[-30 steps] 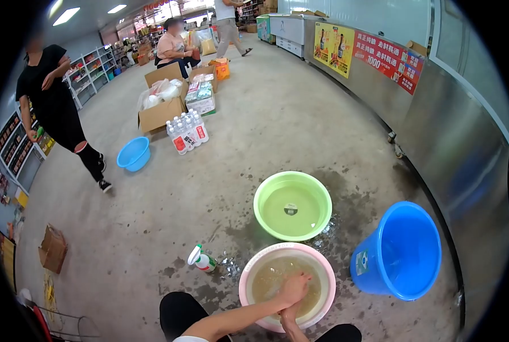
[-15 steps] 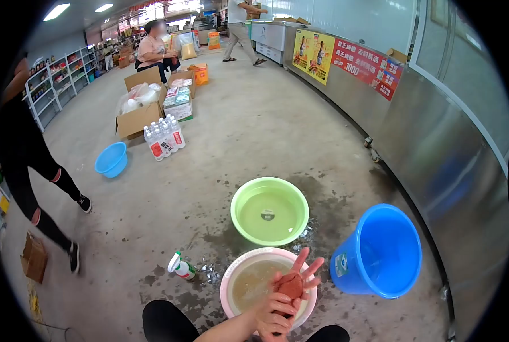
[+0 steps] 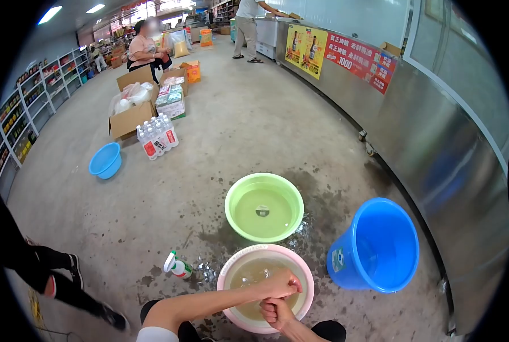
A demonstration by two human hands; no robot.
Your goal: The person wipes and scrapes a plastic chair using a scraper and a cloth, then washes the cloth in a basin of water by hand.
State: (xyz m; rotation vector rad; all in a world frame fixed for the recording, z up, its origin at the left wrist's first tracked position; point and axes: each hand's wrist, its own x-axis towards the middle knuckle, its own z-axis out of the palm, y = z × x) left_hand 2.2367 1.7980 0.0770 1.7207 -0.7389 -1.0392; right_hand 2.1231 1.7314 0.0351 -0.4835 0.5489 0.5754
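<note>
My left hand is closed over the pink-rimmed basin, its forearm reaching across from the left. Just below it, my right hand is curled into a fist, close against the left wrist. Whatever the fingers of either hand hold, if anything, is hidden. Cloudy water with some bubbles fills the basin beneath them. Directly beyond stands a light green basin of clearer water, a dark label showing at its bottom. A white and green spray bottle is on the floor to the left.
A tall blue bucket stands at the right, near the metal counter. Farther off are a light blue basin, bottled water and open cartons. A person's dark-clad legs are close at left; wet patches mark the floor.
My hands have come together and closed; before, one hand's fingers were spread beside a reddish-brown patch. The person at left has stepped nearer. A person in the distance has moved to the counter.
</note>
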